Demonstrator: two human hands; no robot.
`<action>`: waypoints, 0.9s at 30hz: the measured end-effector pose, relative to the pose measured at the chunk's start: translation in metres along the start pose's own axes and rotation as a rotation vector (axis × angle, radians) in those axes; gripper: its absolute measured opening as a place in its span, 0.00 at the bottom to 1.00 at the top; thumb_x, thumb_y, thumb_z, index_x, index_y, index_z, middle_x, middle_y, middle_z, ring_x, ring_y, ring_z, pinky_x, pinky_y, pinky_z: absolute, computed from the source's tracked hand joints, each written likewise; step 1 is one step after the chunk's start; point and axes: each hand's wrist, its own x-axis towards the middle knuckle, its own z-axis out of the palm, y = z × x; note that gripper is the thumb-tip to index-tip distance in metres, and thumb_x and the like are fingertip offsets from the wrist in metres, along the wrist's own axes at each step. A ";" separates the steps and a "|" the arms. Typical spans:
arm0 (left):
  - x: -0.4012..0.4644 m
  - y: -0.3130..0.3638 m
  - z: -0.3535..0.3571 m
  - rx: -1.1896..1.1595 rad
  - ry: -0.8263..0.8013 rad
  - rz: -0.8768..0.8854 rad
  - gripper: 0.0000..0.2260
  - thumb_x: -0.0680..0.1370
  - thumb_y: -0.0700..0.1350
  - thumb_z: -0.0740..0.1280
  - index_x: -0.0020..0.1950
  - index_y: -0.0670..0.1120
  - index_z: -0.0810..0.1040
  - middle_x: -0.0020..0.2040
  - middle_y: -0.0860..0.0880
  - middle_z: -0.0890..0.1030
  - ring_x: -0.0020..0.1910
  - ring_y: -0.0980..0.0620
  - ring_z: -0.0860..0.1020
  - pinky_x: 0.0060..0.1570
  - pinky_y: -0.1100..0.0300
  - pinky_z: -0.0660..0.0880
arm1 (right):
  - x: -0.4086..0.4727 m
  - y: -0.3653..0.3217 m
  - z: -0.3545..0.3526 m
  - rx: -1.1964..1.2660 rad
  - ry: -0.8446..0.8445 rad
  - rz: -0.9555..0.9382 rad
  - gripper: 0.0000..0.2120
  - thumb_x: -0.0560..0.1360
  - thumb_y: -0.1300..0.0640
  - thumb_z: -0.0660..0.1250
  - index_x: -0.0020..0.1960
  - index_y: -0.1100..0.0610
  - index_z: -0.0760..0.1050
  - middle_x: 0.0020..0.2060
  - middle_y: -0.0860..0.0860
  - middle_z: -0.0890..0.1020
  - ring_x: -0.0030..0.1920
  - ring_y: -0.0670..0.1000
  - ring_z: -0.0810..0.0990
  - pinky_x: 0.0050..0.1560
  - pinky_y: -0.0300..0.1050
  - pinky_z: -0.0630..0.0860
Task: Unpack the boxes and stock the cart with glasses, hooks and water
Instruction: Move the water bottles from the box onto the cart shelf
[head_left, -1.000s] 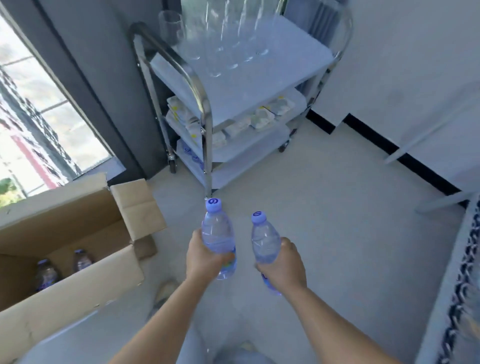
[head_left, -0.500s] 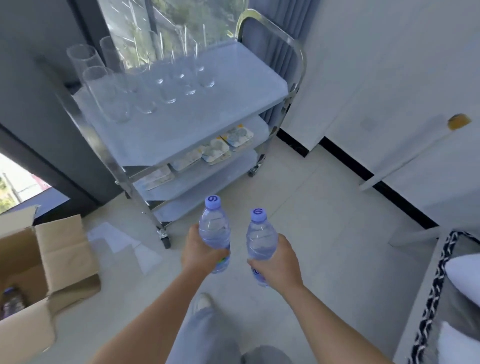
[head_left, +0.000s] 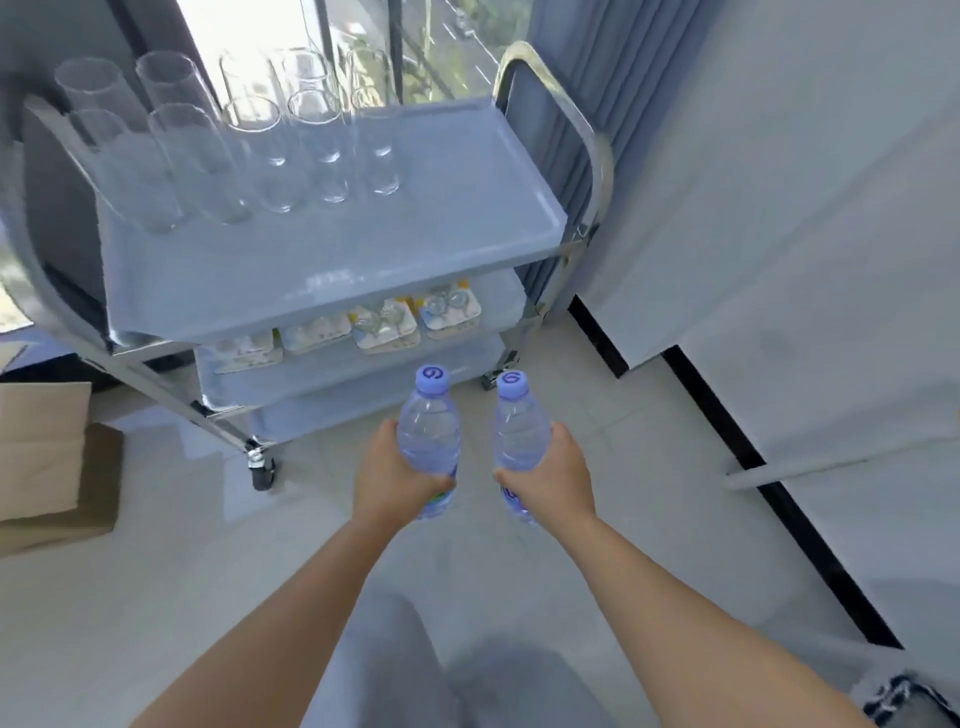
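Observation:
My left hand (head_left: 392, 480) grips a clear water bottle (head_left: 428, 431) with a blue cap, held upright. Beside it, my right hand (head_left: 553, 480) grips a second upright water bottle (head_left: 519, 431). Both bottles hang in front of a three-shelf steel cart (head_left: 332, 260), just short of its lowest shelf. Several tall clear glasses (head_left: 260, 150) stand in rows at the back left of the top tray. Packets of hooks (head_left: 384, 325) lie in a row on the middle shelf. The bottom shelf (head_left: 337, 410) shows only its front edge.
An open cardboard box (head_left: 49, 457) sits on the floor at the left edge. A white wall with a black skirting strip (head_left: 727, 436) runs along the right. A grey curtain (head_left: 587, 78) and a window stand behind the cart. Pale floor tiles lie around my legs.
I have stepped closer to the cart and turned right; the cart fills more of the view and the box has slid to the left edge. Both hands still hold the bottles.

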 end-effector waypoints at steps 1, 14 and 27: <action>0.004 0.003 0.008 -0.016 0.014 -0.009 0.22 0.58 0.42 0.78 0.48 0.48 0.72 0.43 0.51 0.79 0.41 0.49 0.79 0.41 0.57 0.74 | 0.013 0.001 -0.004 -0.003 -0.018 -0.015 0.22 0.56 0.54 0.73 0.47 0.51 0.68 0.43 0.49 0.79 0.41 0.54 0.80 0.39 0.49 0.80; 0.196 -0.091 0.151 -0.021 0.159 -0.064 0.15 0.58 0.45 0.77 0.39 0.49 0.75 0.35 0.51 0.80 0.33 0.54 0.79 0.32 0.60 0.73 | 0.271 0.096 0.088 -0.167 -0.233 -0.185 0.25 0.56 0.47 0.73 0.49 0.48 0.67 0.45 0.49 0.79 0.43 0.53 0.81 0.43 0.49 0.78; 0.449 -0.218 0.280 -0.095 0.521 0.157 0.26 0.62 0.46 0.80 0.52 0.50 0.68 0.44 0.58 0.76 0.41 0.59 0.76 0.37 0.71 0.68 | 0.517 0.179 0.256 0.107 -0.188 -0.625 0.15 0.61 0.54 0.73 0.34 0.49 0.65 0.30 0.49 0.77 0.29 0.44 0.74 0.31 0.41 0.73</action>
